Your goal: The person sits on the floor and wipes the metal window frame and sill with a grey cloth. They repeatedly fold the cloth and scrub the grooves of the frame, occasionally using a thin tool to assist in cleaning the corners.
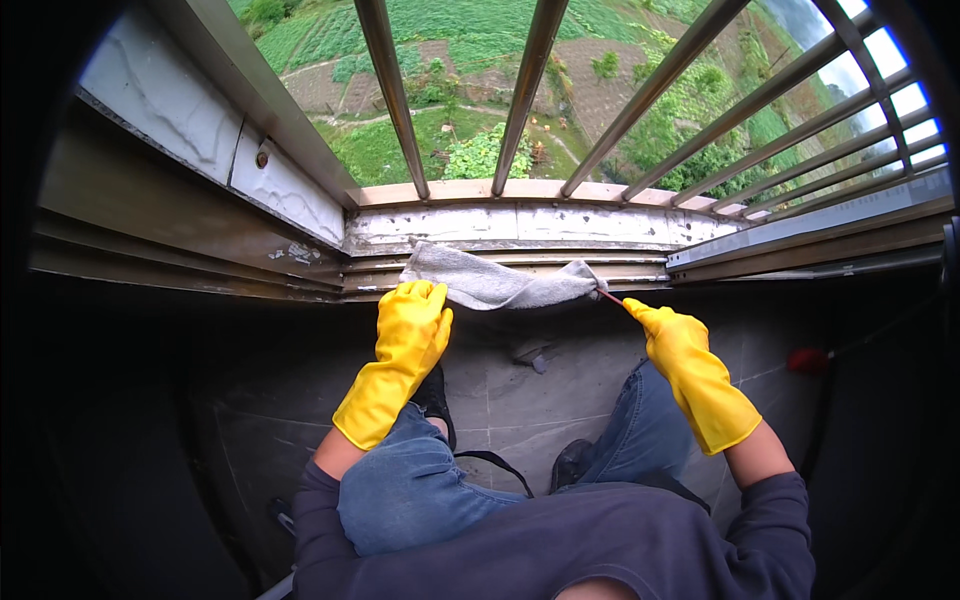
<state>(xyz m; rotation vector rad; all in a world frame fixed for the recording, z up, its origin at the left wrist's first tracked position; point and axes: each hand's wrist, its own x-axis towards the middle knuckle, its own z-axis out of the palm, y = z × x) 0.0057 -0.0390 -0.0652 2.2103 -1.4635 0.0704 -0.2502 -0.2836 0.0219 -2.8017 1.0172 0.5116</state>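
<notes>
A grey cloth (495, 281) lies along the metal track (630, 271) of a sliding window. My left hand (412, 322), in a yellow rubber glove, grips the near left end of the cloth. In my right hand (675, 337), gloved the same way, is a thin red rod-like tool (611, 298). Its far tip meets the right end of the cloth and is hidden there. What kind of tool it is cannot be made out, since the glove covers its other end.
Metal security bars (517, 97) stand beyond the stained white-tiled sill (585, 225). A window sash frame (810, 232) is at the right. On the grey tiled floor (517, 409) between my feet lies a small dark scrap (534, 358). Something red (808, 361) shows at the right.
</notes>
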